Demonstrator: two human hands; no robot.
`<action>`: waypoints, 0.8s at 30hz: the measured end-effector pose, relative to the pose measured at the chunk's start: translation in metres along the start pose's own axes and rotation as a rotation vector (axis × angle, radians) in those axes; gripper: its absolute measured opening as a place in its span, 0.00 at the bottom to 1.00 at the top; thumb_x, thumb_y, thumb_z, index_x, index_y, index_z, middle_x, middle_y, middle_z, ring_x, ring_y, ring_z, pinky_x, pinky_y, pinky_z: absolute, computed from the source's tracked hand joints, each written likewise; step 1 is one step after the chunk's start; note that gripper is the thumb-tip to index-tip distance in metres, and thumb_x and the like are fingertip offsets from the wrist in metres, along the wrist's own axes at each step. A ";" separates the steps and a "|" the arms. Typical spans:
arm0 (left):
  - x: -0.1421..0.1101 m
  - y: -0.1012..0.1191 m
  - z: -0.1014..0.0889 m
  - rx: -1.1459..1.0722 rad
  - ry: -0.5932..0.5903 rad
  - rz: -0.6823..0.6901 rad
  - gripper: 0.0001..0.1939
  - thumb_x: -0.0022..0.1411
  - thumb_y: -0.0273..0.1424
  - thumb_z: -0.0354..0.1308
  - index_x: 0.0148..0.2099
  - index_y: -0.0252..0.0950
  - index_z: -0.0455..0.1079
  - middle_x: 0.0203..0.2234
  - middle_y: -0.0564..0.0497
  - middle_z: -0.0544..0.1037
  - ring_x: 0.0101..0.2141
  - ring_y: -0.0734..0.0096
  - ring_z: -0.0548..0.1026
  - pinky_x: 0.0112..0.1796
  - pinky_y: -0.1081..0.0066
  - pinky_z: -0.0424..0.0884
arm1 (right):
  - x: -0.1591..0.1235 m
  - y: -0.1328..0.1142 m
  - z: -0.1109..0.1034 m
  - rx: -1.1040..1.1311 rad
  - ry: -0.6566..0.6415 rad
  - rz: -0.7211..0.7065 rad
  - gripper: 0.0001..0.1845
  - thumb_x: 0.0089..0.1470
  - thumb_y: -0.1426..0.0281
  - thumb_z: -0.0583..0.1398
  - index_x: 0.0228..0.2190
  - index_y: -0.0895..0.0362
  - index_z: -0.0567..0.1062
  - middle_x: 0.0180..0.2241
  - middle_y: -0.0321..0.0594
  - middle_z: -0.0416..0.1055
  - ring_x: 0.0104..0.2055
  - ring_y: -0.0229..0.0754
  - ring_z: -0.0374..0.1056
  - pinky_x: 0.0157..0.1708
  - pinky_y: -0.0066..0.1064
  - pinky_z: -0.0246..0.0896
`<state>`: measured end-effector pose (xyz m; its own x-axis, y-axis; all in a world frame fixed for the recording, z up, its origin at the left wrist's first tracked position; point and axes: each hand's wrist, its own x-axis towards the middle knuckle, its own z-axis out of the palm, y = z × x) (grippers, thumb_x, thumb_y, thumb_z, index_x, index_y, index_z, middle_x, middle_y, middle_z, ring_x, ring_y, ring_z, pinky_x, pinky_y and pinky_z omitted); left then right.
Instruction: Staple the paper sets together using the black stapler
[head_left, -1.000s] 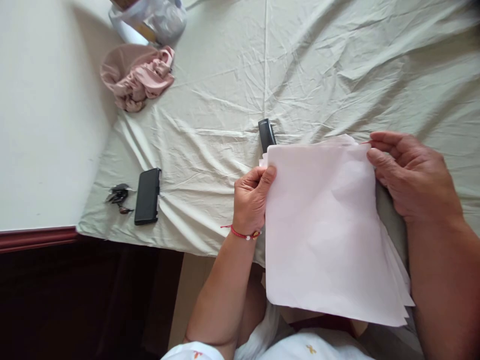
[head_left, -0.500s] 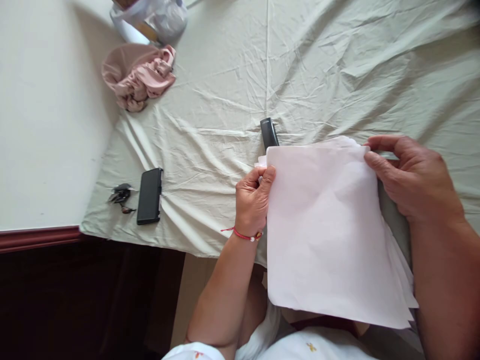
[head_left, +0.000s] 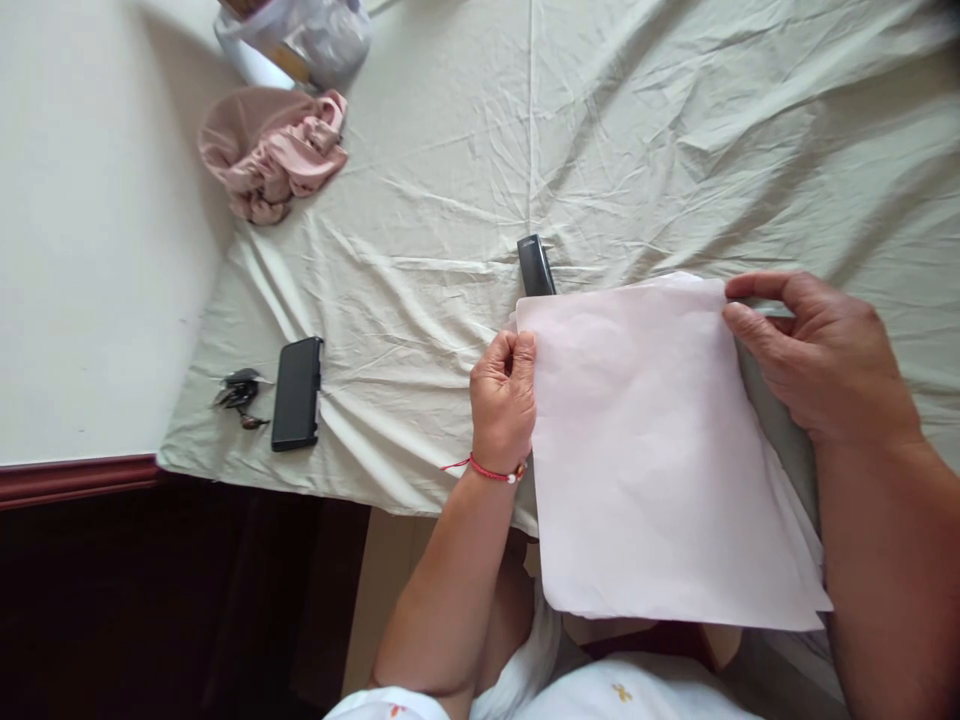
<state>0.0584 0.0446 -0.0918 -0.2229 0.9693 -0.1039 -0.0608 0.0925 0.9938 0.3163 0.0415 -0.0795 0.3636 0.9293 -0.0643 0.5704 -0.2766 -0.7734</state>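
Several sheets of paper (head_left: pixel 652 450) are raised in front of you, over the near edge of the pale green cloth (head_left: pixel 420 250); your left hand (head_left: pixel 501 400) is closed on their left edge near the top, thumb on the upper face; your right hand (head_left: pixel 832 350) brings thumb and forefinger close together at the top right corner, though whether they pinch it or merely touch cannot be told; by my judgement the handling is partway along, with the sheets gathered in one bundle while lower ones poke out at the top and lower right; how many are dealt with or left is hidden beneath the uppermost sheet; a black device (head_left: pixel 535 265) lies beyond, partly covered from view.
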 end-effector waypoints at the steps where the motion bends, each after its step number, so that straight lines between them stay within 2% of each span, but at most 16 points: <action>1: 0.000 0.000 0.000 0.004 -0.001 0.004 0.22 0.61 0.45 0.65 0.27 0.36 0.61 0.23 0.58 0.59 0.25 0.79 0.58 0.28 0.79 0.61 | 0.000 0.000 0.000 -0.008 0.001 -0.001 0.19 0.53 0.56 0.63 0.45 0.45 0.79 0.21 0.33 0.62 0.25 0.31 0.59 0.25 0.22 0.48; 9: 0.001 -0.001 0.000 0.059 -0.004 0.038 0.22 0.63 0.46 0.63 0.28 0.37 0.61 0.23 0.57 0.59 0.26 0.78 0.57 0.29 0.77 0.60 | 0.001 0.000 0.000 -0.036 0.001 -0.013 0.18 0.53 0.57 0.63 0.45 0.46 0.80 0.23 0.34 0.65 0.27 0.33 0.62 0.30 0.27 0.53; 17: 0.000 0.000 0.001 0.059 0.022 0.004 0.20 0.65 0.45 0.62 0.30 0.37 0.61 0.24 0.57 0.60 0.27 0.77 0.58 0.30 0.76 0.60 | 0.000 -0.002 0.001 -0.046 0.003 -0.009 0.19 0.53 0.57 0.63 0.45 0.47 0.80 0.23 0.33 0.66 0.26 0.32 0.61 0.36 0.30 0.58; 24: 0.000 0.001 0.002 0.068 0.043 0.017 0.16 0.66 0.41 0.62 0.32 0.37 0.62 0.25 0.57 0.62 0.27 0.77 0.60 0.31 0.75 0.61 | 0.001 0.001 0.002 -0.049 0.000 -0.003 0.20 0.53 0.56 0.63 0.47 0.46 0.79 0.28 0.34 0.72 0.25 0.31 0.62 0.35 0.29 0.58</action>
<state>0.0603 0.0452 -0.0906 -0.2647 0.9604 -0.0868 0.0093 0.0926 0.9957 0.3165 0.0427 -0.0816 0.3620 0.9301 -0.0623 0.6064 -0.2857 -0.7420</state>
